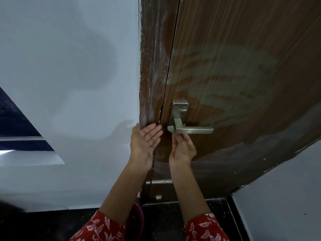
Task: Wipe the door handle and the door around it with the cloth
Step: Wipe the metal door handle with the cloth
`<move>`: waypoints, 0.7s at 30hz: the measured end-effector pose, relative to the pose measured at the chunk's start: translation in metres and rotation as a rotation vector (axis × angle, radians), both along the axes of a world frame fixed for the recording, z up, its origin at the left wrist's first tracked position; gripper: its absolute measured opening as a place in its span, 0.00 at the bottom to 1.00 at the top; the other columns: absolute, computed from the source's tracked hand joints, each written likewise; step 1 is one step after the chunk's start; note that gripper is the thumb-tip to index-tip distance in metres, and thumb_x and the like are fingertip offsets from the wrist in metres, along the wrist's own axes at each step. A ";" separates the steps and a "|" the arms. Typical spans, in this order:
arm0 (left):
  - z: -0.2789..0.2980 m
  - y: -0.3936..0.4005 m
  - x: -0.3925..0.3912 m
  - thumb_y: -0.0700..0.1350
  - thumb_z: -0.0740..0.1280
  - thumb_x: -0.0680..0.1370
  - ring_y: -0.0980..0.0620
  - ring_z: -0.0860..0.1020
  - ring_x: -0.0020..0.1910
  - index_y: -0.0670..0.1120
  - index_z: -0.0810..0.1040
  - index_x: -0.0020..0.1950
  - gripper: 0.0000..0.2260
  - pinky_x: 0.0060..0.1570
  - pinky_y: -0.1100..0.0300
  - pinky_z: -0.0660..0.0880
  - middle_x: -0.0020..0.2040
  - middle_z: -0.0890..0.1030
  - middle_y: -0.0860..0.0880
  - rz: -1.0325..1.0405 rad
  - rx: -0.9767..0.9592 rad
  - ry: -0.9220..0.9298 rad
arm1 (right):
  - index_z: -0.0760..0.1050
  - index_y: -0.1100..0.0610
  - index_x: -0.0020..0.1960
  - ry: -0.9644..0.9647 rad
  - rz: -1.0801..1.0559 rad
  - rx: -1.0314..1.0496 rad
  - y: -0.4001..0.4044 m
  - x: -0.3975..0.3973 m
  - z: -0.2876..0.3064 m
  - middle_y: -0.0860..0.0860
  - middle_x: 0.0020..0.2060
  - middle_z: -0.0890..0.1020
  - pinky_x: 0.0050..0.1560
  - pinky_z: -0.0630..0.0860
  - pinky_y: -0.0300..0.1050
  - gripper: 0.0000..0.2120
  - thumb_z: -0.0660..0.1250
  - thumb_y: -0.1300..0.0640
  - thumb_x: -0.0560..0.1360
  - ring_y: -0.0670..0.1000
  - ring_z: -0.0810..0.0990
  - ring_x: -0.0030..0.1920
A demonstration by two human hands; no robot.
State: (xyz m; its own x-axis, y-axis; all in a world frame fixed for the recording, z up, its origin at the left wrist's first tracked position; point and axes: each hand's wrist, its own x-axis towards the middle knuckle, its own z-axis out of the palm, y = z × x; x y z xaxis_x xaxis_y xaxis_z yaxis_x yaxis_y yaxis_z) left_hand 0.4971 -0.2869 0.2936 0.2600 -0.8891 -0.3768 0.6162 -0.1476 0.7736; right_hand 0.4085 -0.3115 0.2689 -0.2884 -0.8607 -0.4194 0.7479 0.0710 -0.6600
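A brushed-metal lever handle [194, 130] on a metal backplate [179, 108] sits on the brown wood-grain door [243, 75]. My right hand [182, 148] is just under the lever's inner end, fingers pinched on a small pale green cloth [170, 128] that pokes out left of the lever. My left hand [146, 141] is open, palm up, fingers lying against the door frame [152, 66] next to the gap. Pale streaky smears cover the door above the handle.
A white wall [69, 84] runs left of the frame. A small white doorstop [158, 197] sits at the door's foot on the dark floor [173, 220]. A pinkish bucket rim [141, 216] shows between my arms.
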 end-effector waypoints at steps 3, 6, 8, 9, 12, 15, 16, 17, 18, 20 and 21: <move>0.002 -0.003 0.000 0.56 0.48 0.83 0.49 0.82 0.55 0.43 0.79 0.56 0.24 0.59 0.56 0.74 0.53 0.84 0.45 0.001 -0.009 -0.023 | 0.80 0.56 0.45 0.158 -0.024 0.002 -0.005 0.006 0.001 0.52 0.47 0.84 0.52 0.77 0.43 0.10 0.69 0.69 0.70 0.49 0.82 0.52; 0.004 -0.006 -0.004 0.56 0.48 0.83 0.49 0.82 0.55 0.42 0.79 0.57 0.24 0.59 0.57 0.74 0.53 0.84 0.44 0.010 -0.011 -0.045 | 0.79 0.59 0.45 0.149 0.174 0.045 0.002 0.008 0.003 0.56 0.47 0.84 0.45 0.79 0.40 0.08 0.68 0.70 0.70 0.50 0.83 0.47; 0.004 -0.008 -0.003 0.55 0.48 0.84 0.49 0.82 0.53 0.42 0.79 0.57 0.25 0.55 0.58 0.75 0.52 0.84 0.44 0.037 -0.014 -0.064 | 0.80 0.60 0.47 0.237 0.357 0.014 0.012 0.005 0.009 0.56 0.46 0.84 0.44 0.80 0.40 0.07 0.68 0.68 0.71 0.50 0.84 0.46; 0.005 -0.009 -0.002 0.55 0.48 0.84 0.49 0.83 0.52 0.42 0.79 0.56 0.25 0.53 0.59 0.76 0.51 0.85 0.45 0.054 -0.019 -0.067 | 0.80 0.60 0.48 0.350 0.420 -0.028 0.016 0.002 0.013 0.55 0.46 0.84 0.45 0.80 0.40 0.07 0.69 0.67 0.71 0.49 0.84 0.46; 0.007 -0.013 0.004 0.55 0.49 0.83 0.49 0.83 0.52 0.42 0.79 0.55 0.24 0.54 0.58 0.76 0.51 0.85 0.45 0.095 -0.038 -0.050 | 0.80 0.53 0.47 0.912 0.371 -0.200 0.023 -0.014 0.031 0.48 0.44 0.84 0.43 0.80 0.35 0.08 0.71 0.63 0.70 0.40 0.82 0.43; 0.008 -0.012 0.001 0.55 0.49 0.83 0.48 0.82 0.52 0.42 0.79 0.55 0.23 0.56 0.55 0.76 0.52 0.84 0.44 0.084 -0.039 -0.037 | 0.80 0.54 0.49 1.273 -0.017 -0.424 0.021 -0.025 0.054 0.46 0.45 0.82 0.38 0.74 0.24 0.09 0.71 0.61 0.70 0.37 0.81 0.42; 0.008 -0.011 -0.002 0.55 0.50 0.83 0.47 0.82 0.52 0.41 0.79 0.56 0.23 0.56 0.55 0.76 0.52 0.84 0.43 0.068 -0.036 -0.034 | 0.80 0.56 0.50 1.347 -0.126 -0.476 0.015 -0.027 0.057 0.48 0.46 0.81 0.40 0.73 0.23 0.09 0.71 0.61 0.70 0.39 0.81 0.43; 0.008 -0.010 -0.005 0.54 0.50 0.83 0.47 0.82 0.53 0.41 0.79 0.57 0.23 0.56 0.55 0.77 0.52 0.84 0.43 0.050 -0.034 -0.030 | 0.80 0.59 0.51 1.417 -0.183 -0.507 0.009 -0.027 0.059 0.51 0.48 0.81 0.43 0.73 0.22 0.09 0.70 0.62 0.71 0.41 0.81 0.44; 0.008 -0.009 -0.007 0.55 0.50 0.83 0.46 0.82 0.53 0.40 0.79 0.57 0.24 0.56 0.54 0.77 0.53 0.84 0.42 0.034 -0.032 -0.024 | 0.80 0.60 0.52 1.486 -0.190 -0.512 0.004 -0.024 0.059 0.53 0.50 0.80 0.46 0.73 0.23 0.09 0.70 0.63 0.72 0.42 0.80 0.46; 0.009 -0.009 -0.012 0.55 0.50 0.83 0.47 0.83 0.51 0.40 0.79 0.58 0.24 0.51 0.56 0.78 0.52 0.84 0.42 0.010 -0.030 -0.013 | 0.80 0.61 0.51 1.618 -0.120 -0.516 -0.002 -0.014 0.053 0.54 0.50 0.81 0.48 0.75 0.29 0.08 0.70 0.63 0.72 0.46 0.80 0.48; 0.009 -0.009 -0.015 0.56 0.50 0.83 0.48 0.83 0.49 0.40 0.79 0.57 0.24 0.48 0.57 0.78 0.50 0.85 0.43 -0.001 -0.029 -0.008 | 0.81 0.61 0.49 1.678 -0.084 -0.542 -0.002 -0.009 0.049 0.54 0.48 0.81 0.48 0.76 0.34 0.07 0.70 0.64 0.72 0.48 0.80 0.47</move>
State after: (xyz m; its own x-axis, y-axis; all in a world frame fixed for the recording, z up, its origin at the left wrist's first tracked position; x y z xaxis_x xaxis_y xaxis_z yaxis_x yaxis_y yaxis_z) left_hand 0.4824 -0.2958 0.3023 0.2620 -0.8999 -0.3485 0.6097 -0.1256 0.7826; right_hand 0.3999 -0.3137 0.3175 -0.1157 -0.7516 0.6494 -0.7087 -0.3957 -0.5842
